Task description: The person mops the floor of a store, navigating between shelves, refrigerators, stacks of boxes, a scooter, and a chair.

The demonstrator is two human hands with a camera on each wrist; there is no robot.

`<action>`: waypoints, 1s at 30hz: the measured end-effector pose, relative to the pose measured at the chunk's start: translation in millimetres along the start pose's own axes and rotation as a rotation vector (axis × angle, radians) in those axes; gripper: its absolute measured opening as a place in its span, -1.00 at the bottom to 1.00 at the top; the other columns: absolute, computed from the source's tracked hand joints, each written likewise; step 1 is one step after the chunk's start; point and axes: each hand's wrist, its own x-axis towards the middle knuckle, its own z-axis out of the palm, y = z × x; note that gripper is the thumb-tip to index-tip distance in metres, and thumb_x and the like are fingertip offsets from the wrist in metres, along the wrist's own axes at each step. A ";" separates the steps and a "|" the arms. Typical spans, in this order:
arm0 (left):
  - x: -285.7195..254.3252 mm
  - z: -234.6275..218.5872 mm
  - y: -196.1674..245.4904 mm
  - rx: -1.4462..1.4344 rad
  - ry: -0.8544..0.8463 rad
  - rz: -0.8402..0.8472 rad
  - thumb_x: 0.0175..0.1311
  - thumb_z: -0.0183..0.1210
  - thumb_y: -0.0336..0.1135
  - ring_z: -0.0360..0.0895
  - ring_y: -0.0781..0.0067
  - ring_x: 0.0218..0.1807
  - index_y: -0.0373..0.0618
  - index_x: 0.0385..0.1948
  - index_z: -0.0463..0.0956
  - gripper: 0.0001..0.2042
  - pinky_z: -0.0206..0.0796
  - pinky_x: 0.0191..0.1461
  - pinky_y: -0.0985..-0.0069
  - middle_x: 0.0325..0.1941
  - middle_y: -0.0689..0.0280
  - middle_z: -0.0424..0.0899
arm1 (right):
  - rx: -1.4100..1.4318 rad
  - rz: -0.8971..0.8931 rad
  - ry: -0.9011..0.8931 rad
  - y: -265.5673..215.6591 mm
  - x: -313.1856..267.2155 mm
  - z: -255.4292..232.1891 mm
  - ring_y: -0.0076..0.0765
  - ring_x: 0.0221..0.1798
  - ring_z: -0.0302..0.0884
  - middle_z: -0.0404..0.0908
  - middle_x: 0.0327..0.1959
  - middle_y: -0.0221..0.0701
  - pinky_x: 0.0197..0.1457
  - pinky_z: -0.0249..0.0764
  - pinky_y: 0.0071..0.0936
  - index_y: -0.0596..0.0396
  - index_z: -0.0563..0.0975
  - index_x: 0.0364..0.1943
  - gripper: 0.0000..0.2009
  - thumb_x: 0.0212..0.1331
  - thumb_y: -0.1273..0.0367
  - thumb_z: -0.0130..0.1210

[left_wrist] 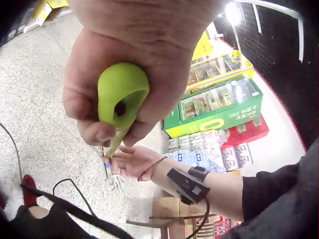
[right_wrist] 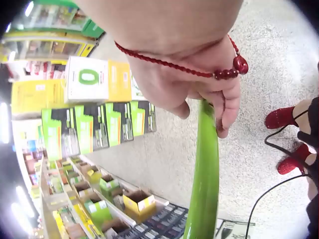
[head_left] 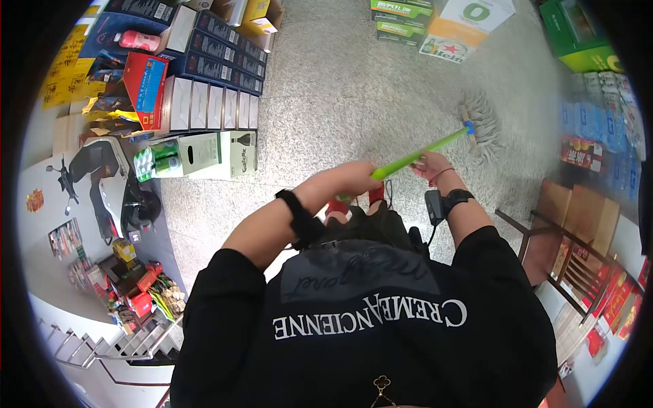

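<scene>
A mop with a green handle [head_left: 435,145] reaches across the floor in the head view. Its grey string head [head_left: 486,127] lies spread on the tiles. My left hand [head_left: 357,178] grips the handle near its upper end; in the left wrist view the hollow green handle end [left_wrist: 122,92] sticks out of the curled fingers [left_wrist: 94,132]. Farther down the handle, my right hand [head_left: 430,166] holds it with bent fingers. The right wrist view shows those fingers [right_wrist: 229,107] around the green shaft [right_wrist: 203,172], partly hidden behind the hand.
Stacked dark boxes [head_left: 224,58] and a white-green carton [head_left: 238,155] line the left. Beer cartons [head_left: 445,47] stand ahead on the floor. Bottled water packs [head_left: 595,126] and a wooden chair [head_left: 568,251] are at the right. A scooter [head_left: 105,180] stands far left. Red shoes [right_wrist: 280,118] are below.
</scene>
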 end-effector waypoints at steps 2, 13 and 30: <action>-30.0 -3.2 -20.5 -0.022 -0.012 -0.014 0.11 0.00 -0.15 0.48 0.37 -0.56 -0.11 -0.16 0.44 -0.69 0.32 -0.43 0.43 -0.53 0.22 0.52 | -0.143 0.075 -0.103 9.4 -4.9 28.5 -0.18 -0.27 0.53 0.48 -0.25 -0.29 -0.29 0.47 -0.36 0.11 0.33 -0.20 -0.79 0.14 0.32 -0.05; -239.8 62.9 -159.7 -0.550 0.185 -0.285 0.14 0.03 -0.22 0.33 0.59 -0.64 -0.16 -0.23 0.43 -0.75 0.19 -0.60 0.58 -0.65 0.36 0.37 | -0.607 0.389 -0.663 143.2 20.8 198.6 -0.28 -0.24 0.55 0.47 -0.32 -0.32 -0.29 0.49 -0.42 0.10 0.39 -0.22 -0.74 0.06 0.27 0.03; -339.4 79.8 -245.6 -1.295 0.210 0.013 0.11 0.03 -0.30 0.45 0.44 -0.62 -0.31 -0.35 0.36 -0.78 0.35 -0.52 0.54 -0.60 0.25 0.45 | -1.029 0.172 -0.785 196.9 -128.9 356.9 -0.14 -0.31 0.56 0.42 -0.08 -0.14 -0.39 0.53 -0.32 0.15 0.23 0.10 -0.52 0.21 0.13 -0.13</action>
